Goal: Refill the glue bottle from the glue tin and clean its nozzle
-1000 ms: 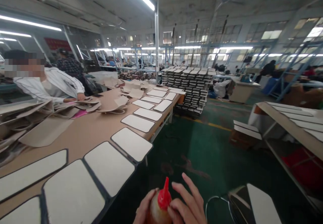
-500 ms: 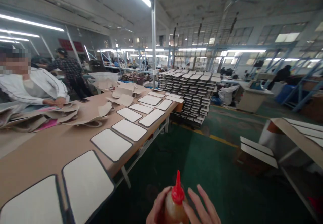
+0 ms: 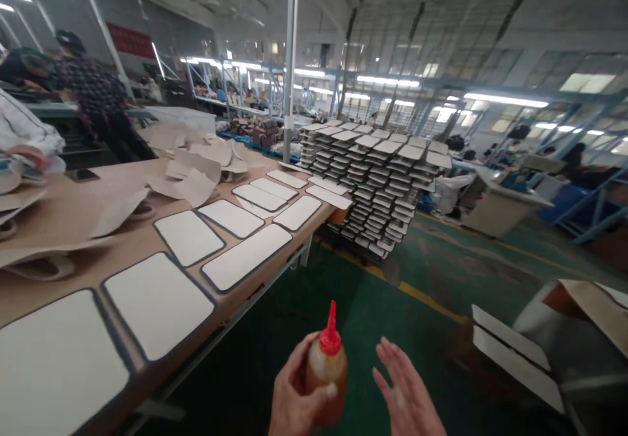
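A squeeze bottle (image 3: 326,374) with a red pointed nozzle and an amber-brown liquid inside is held upright at the bottom middle of the head view. My left hand (image 3: 297,387) wraps round it, thumb across the front. Just right of the bottle and apart from it, my right hand (image 3: 407,387) is open with its fingers stretched out, holding nothing. To the left, white panels with dark edges, such as the near panel (image 3: 159,305), lie in rows on the brown table (image 3: 125,203).
Curled beige pieces (image 3: 193,167) lie across the table's far side, near a phone (image 3: 82,175). A tall rack of stacked panels (image 3: 373,187) stands beyond the table end. More panels (image 3: 515,357) sit low at right. A co-worker's sleeve (image 3: 29,128) shows at left.
My right hand has come away from the bottle and moved right, while my left hand keeps hold of it. The view has moved closer to the table's far end.
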Demonstrator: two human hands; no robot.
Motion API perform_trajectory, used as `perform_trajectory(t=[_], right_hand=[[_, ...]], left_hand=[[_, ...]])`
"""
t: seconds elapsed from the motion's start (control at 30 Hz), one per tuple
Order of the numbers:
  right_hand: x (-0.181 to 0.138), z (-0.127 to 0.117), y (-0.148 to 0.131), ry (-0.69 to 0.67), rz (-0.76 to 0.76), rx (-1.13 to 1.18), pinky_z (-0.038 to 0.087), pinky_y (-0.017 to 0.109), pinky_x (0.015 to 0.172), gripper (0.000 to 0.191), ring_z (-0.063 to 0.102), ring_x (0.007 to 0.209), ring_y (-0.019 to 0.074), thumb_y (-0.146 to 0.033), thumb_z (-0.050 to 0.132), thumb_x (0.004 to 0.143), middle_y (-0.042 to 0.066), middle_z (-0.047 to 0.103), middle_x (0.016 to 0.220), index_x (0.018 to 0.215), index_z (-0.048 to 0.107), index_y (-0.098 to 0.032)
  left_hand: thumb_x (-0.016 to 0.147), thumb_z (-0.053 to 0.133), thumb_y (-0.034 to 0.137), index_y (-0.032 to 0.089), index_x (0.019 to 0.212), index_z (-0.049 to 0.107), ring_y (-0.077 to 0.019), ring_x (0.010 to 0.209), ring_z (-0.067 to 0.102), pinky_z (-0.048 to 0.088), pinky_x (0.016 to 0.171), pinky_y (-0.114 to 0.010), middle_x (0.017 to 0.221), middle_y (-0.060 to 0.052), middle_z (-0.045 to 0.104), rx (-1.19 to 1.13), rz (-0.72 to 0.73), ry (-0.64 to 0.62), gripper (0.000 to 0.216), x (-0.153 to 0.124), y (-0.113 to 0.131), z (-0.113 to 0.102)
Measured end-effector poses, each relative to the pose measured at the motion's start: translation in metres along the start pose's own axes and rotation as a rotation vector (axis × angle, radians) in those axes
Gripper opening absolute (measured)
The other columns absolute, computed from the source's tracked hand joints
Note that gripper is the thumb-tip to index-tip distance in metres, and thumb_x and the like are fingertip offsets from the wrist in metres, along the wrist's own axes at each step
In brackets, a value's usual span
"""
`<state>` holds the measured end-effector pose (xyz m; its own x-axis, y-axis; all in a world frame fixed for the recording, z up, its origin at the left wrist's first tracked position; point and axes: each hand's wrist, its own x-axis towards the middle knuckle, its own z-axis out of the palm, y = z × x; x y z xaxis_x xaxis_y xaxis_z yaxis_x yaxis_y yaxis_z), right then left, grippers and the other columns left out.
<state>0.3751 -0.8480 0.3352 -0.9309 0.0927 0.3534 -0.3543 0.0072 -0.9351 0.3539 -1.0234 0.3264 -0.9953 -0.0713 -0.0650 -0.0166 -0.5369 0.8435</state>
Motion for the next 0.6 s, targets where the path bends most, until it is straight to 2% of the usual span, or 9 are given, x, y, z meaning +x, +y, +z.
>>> perform_trajectory(t=[0.1,0.2,0.37,0.5,0.6], right_hand=[[0.066,-0.013,0.000,-0.003,0.160,-0.015,0.040,0.044,0.097,0.036,0.035,0.125,0.0266,-0.035,0.049,0.092,0.009,0.038,0.138,0.127,0.049,-0.028],[0.129,-0.024,-0.007,-0.064,0.210,-0.167,0.030,0.049,0.103,0.040,0.035,0.126,0.0283,-0.042,0.056,0.087,0.010,0.037,0.138,0.123,0.053,-0.024],[0.231,-0.048,0.003,-0.442,0.214,-0.144,0.022,0.050,0.106,0.041,0.028,0.129,0.0266,-0.045,0.057,0.085,0.009,0.035,0.139,0.120,0.056,-0.024],[0.305,-0.074,0.018,-0.746,0.259,-0.033,0.030,0.047,0.103,0.043,0.033,0.127,0.0259,-0.048,0.056,0.085,0.010,0.038,0.137,0.119,0.057,-0.021],[0.353,-0.097,0.025,-0.905,0.253,0.033,0.034,0.043,0.100,0.037,0.038,0.124,0.0255,-0.047,0.056,0.086,0.010,0.042,0.134,0.111,0.062,-0.020]], left_hand=[[0.052,0.079,0.033,0.015,0.113,0.057,-0.0311,0.106,0.057,0.046,0.089,-0.035,0.114,-0.013,0.063,0.131,-0.021,-0.079,0.067,0.058,0.001,0.027],[0.051,0.080,0.035,0.016,0.112,0.058,-0.0303,0.105,0.056,0.045,0.089,-0.034,0.112,-0.011,0.063,0.152,-0.071,-0.125,0.067,0.104,0.001,0.052],[0.050,0.081,0.034,0.016,0.108,0.061,-0.0256,0.094,0.059,0.045,0.080,-0.029,0.101,-0.008,0.066,0.036,-0.153,-0.265,0.063,0.163,-0.006,0.089],[0.051,0.082,0.033,0.015,0.106,0.063,-0.0218,0.087,0.059,0.043,0.074,-0.026,0.096,-0.007,0.066,-0.058,-0.173,-0.363,0.061,0.203,-0.014,0.128],[0.054,0.081,0.033,0.014,0.109,0.062,-0.0209,0.084,0.058,0.041,0.073,-0.026,0.093,-0.007,0.065,-0.095,-0.149,-0.366,0.061,0.231,-0.023,0.162]])
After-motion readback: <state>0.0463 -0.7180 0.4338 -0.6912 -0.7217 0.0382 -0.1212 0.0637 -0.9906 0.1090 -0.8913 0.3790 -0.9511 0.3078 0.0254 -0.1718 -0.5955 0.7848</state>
